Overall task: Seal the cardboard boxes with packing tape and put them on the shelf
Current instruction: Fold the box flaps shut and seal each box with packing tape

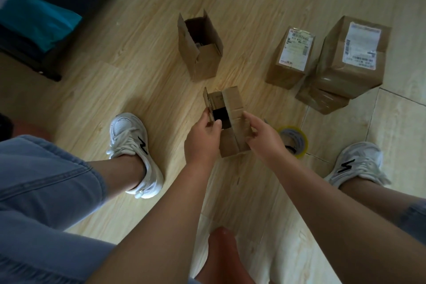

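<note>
A small cardboard box [231, 143] stands on the wooden floor between my feet, its top flaps partly folded over a dark opening. My left hand [202, 137] pinches the left flap at its edge. My right hand [262, 136] grips the right flap and presses it over the top. A roll of clear packing tape [294, 142] lies on the floor just right of the box, partly hidden by my right wrist. A second box [202, 53] stands farther off with its flaps up and open.
Three taped boxes with shipping labels [291, 60] [352, 57] [322, 100] cluster at the right. My white sneakers [136, 154] [359, 163] flank the work spot. A dark furniture piece with teal fabric [36, 18] fills the upper left.
</note>
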`<state>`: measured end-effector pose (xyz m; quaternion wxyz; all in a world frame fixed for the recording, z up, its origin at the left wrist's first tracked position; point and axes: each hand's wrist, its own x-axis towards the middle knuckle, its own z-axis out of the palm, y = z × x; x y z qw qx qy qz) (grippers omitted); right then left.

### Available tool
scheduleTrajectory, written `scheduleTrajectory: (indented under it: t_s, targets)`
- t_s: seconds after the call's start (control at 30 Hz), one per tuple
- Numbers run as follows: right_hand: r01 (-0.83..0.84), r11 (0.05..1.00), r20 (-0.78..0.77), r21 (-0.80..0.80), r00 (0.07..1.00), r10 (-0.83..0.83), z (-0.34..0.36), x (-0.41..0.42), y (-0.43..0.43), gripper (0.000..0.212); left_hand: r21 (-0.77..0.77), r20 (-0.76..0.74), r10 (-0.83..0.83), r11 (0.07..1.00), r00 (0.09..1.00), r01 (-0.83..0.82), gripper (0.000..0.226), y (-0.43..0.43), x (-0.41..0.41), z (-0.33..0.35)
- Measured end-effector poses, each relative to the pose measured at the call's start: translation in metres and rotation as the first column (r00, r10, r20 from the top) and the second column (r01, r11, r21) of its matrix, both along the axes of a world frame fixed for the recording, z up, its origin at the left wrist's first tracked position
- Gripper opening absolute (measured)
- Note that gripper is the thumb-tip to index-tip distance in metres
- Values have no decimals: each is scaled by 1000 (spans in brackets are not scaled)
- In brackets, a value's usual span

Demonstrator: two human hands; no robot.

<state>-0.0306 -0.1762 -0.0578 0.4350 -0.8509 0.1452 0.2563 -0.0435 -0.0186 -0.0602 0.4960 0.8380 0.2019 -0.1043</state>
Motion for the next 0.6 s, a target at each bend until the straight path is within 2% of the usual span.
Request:
scheduleTrajectory:
  t_s: [0.07, 0.17, 0.27, 0.37, 0.47, 0.6]
  targets:
    - [-72, 995, 4, -75, 997, 72, 0, 8, -7, 78, 142, -11, -109, 984, 994, 109, 54, -6, -2, -4]
    - [-143, 983, 13, -115, 989, 146, -3, 15, -18, 74, 236, -48, -228, 943, 973, 233, 61, -10, -5, -10]
    - [-118, 990, 21, -72, 993, 120, -9, 16, -26, 65, 454, -14, -345, 834, 938, 314, 58, -5, -3, -16]
    - [-98, 991, 18, -90, 995, 100, -13, 15, -30, 56, 525, -39, -483, 735, 875, 429, 58, -2, 2, -19]
    - [-93, 985, 12, -143, 995, 96, -13, 16, -29, 52, 474, -84, -495, 743, 865, 472, 56, -1, 1, -24]
    - [-93, 978, 52, -189, 993, 105, -8, 23, -22, 46, 620, -148, -431, 660, 890, 423, 59, -5, -3, -24]
